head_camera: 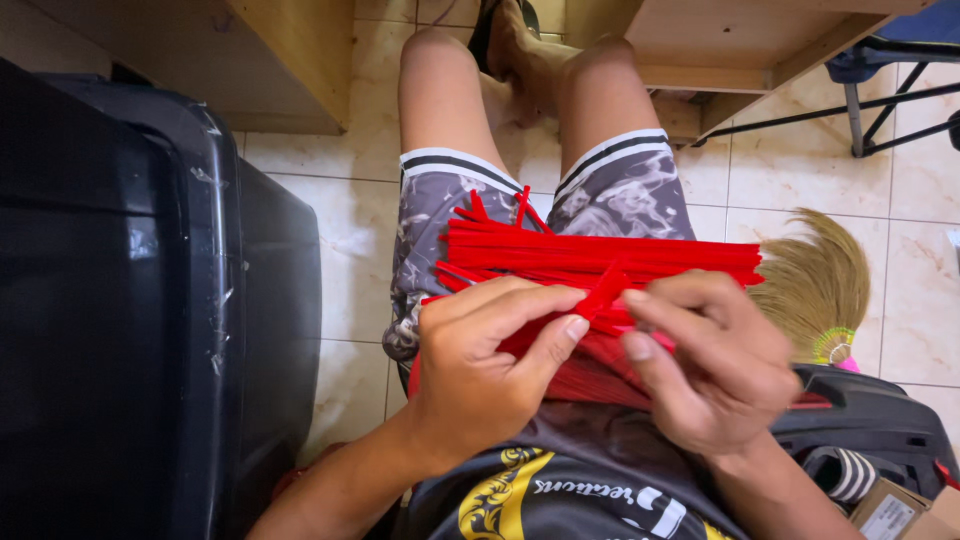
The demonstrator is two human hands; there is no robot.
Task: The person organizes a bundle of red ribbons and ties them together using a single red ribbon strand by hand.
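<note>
Nearest the lens, the left hand [480, 375] and right hand [715, 365] are working over the lap, each grip pinching the same red strip [605, 292] between thumb and fingertips. Just beyond the grips, the bundle of red strips [600, 255] is lying across the thighs. A strip seemingly is being folded; the following move probably calls for firm creasing.

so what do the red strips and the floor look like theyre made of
The red strips look like thin paper or plastic: flat, matte, some creased. The one pinched between the left hand and the right hand is bent. The floor looks like glossy cream ceramic tile, with grout lines.
</note>
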